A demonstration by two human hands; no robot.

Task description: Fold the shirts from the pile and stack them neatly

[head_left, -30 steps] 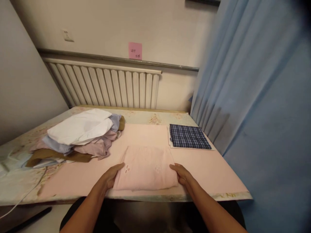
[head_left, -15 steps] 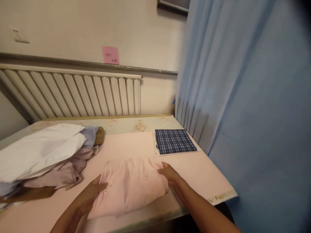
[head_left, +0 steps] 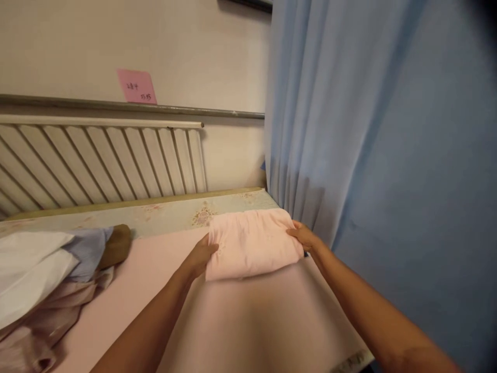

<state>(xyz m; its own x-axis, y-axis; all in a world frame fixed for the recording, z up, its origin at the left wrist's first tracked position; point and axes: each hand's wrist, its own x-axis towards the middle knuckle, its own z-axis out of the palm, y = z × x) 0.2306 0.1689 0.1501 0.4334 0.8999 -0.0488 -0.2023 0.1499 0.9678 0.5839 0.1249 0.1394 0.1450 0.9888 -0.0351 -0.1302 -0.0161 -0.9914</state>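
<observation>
1. Holding folded pink cloth [head_left: 252, 246] between left hand [head_left: 202, 254] and right hand [head_left: 305, 237], at arm's length, over far right part of tabletop [head_left: 173, 211].
2. Pinching cloth's left edge with left hand, with thumb on top and fingers mostly hidden beneath.
3. Pinching opposite edge with right hand in like manner, close to blue curtain [head_left: 407, 181].
4. Keeping hands well apart, at about the full width of the cloth. Slightly creased between them, with rounded fold along near side.
5. Seen with shadow below near edge, above pink sheet [head_left: 163, 264] spread on tabletop. Cannot tell whether touching anything beneath at far side.
6. Showing just under right hand: small dark patch, mostly covered, too little visible to name.
7. At left, well apart from the hands: heap of loose clothes, with white cloth [head_left: 31, 280] on top, blue cloth [head_left: 87, 251] and brown cloth [head_left: 118, 246] at its right end, dull pink garment [head_left: 66, 316] below. Cut off by edge of view.
8. Behind tabletop: pale radiator [head_left: 97, 160] beneath grey pipe [head_left: 205, 111].
9. Just above pipe, on wall [head_left: 194, 46]: pink note [head_left: 137, 87] with dark handwriting.
</observation>
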